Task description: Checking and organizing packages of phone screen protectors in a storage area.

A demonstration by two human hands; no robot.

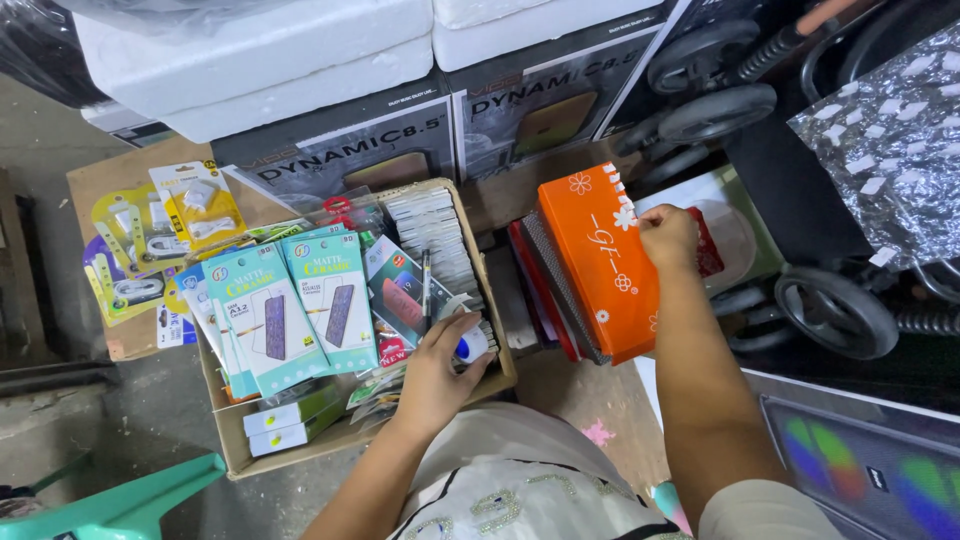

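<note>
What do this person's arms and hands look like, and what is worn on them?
Both forearms are bare, with no gloves, and no watch or rings visible on the left hand or right hand. A beige short sleeve shows at the right upper arm.

Small white-and-blue object (472, 346) mostly under the left hand (438, 368), kind unclear; teal stool (130, 500) cut off.

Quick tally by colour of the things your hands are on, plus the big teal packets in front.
Orange box under the right hand: 1
White-and-blue small item under the left hand: 1
Teal packets: 2
Total: 4
</note>
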